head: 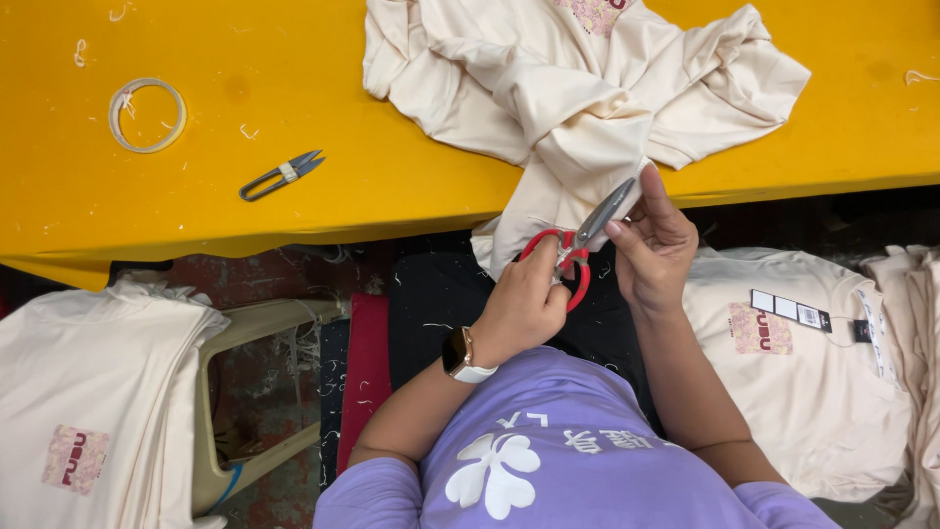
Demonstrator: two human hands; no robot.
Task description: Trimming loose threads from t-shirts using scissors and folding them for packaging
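We note blade tips hidden in cream cotton garment (578, 88), red-handled steel scissors (578, 245) gripped closed-fisted by left hand (524, 304), right hand (654, 245) pinching fabric edge, yellow bench (294, 118).

Red-handled scissors (578, 245) with grey blades, tilted, tips pointing to 1 o'clock, at the yellow table's near edge, cream garment (568, 88) crumpled, spreading to 12 o'clock, one part hanging over the edge
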